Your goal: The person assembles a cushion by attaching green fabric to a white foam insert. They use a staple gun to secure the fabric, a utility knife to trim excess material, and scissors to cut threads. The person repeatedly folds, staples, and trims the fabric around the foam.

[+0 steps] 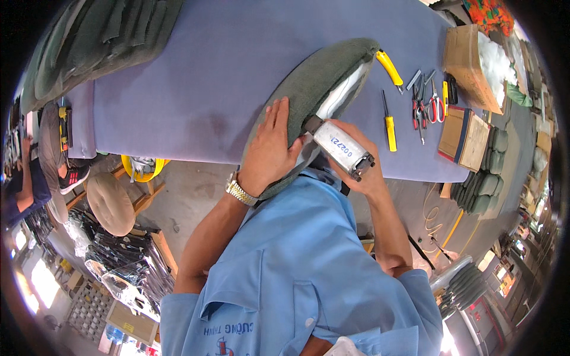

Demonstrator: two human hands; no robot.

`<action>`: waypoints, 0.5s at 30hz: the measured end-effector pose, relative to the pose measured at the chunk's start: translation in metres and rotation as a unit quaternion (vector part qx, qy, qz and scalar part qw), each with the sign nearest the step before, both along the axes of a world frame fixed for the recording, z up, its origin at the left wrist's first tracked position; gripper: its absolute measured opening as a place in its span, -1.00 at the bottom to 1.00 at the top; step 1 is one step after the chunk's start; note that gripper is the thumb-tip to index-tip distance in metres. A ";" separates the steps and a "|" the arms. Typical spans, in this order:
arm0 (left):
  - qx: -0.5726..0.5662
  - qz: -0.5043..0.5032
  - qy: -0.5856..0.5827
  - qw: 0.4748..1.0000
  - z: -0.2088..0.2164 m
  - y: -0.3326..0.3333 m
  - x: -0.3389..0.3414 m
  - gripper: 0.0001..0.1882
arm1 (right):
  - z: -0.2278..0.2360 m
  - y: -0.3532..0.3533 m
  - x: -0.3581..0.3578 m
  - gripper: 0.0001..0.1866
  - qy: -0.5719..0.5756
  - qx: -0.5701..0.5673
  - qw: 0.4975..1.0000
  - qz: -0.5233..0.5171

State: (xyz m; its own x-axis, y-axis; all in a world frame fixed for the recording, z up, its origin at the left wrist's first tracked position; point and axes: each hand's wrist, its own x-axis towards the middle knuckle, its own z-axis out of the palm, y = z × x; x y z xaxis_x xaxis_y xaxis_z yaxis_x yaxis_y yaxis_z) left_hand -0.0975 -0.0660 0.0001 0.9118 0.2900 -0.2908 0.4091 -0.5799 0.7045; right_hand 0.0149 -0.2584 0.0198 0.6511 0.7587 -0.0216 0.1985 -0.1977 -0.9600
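Observation:
A dark green upholstered cushion (312, 74), curved and tilted, rests on the table against my body. White lining shows along its open edge on the right. My left hand (273, 142) lies over the cushion's near part, fingers stretched out flat and thumb by the edge. In my right hand (363, 157) is a silver staple gun (341, 147), its dark nose up against the cushion's edge. My fingers wrap round its far side and are partly hidden. A yellow utility knife (389, 66) lies right by the cushion's far tip.
The blue-grey cloth table (196, 89) bears a yellow-handled screwdriver (389, 127), pliers (417, 110) and red-handled scissors (437, 108). Cardboard boxes (466, 65) stand at the right end. Dark green covers (110, 41) are piled far left. A person (27, 184) is at the left rim.

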 end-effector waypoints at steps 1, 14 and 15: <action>0.009 0.000 0.000 1.000 0.000 0.000 0.000 -0.08 | 0.001 0.002 -0.001 -0.34 -0.009 0.004 1.000 -0.003; 0.010 0.002 0.017 1.000 0.012 -0.004 -0.005 -0.07 | 0.019 -0.006 0.001 -0.34 0.047 -0.053 0.996 0.048; 0.007 0.004 0.018 1.000 0.012 -0.005 -0.005 -0.07 | 0.020 -0.006 0.002 -0.33 0.053 -0.066 0.996 0.042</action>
State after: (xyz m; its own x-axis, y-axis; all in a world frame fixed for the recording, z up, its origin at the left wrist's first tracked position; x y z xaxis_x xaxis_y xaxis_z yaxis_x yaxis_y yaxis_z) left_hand -0.1021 -0.0709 0.0122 0.8983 0.3016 -0.3195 0.4390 -0.5870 0.6803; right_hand 0.0164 -0.2642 0.0400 0.5743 0.7963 -0.1900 0.1177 -0.3101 -0.9434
